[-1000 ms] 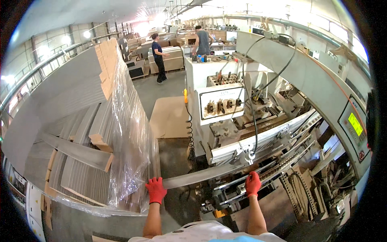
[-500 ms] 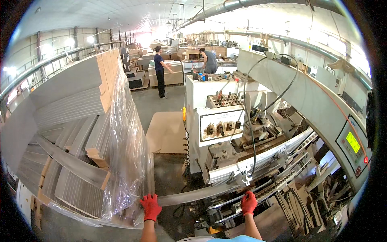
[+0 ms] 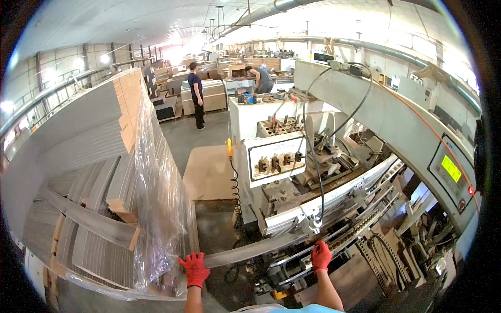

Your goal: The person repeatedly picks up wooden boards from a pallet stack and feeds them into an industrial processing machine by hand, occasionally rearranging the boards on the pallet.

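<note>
A long, narrow grey board (image 3: 250,251) slants from the plastic-wrapped stack toward the machine. At its left end is my left hand (image 3: 194,269), in a red glove, fingers spread and apart; whether the palm presses on the board is hard to see. My right hand (image 3: 320,255), also red-gloved, is closed with curled fingers over the machine's front rails, below a metal clamp (image 3: 312,225). Anything inside those fingers is hidden. The board's right end runs into the machine below its pale metal beam (image 3: 334,197).
On the left stands a tall stack of grey boards (image 3: 86,122) in clear plastic film (image 3: 159,208). A drilling machine (image 3: 240,161) with a control panel (image 3: 452,169) fills the right. A yellow pendant (image 3: 229,147) hangs on a coiled cable. Two people (image 3: 196,96) are farther back.
The view has shifted slightly, with the machine now farther left. Both hands keep nearly the same places. In the background, one person has turned and lowered an arm; the other bends lower.
</note>
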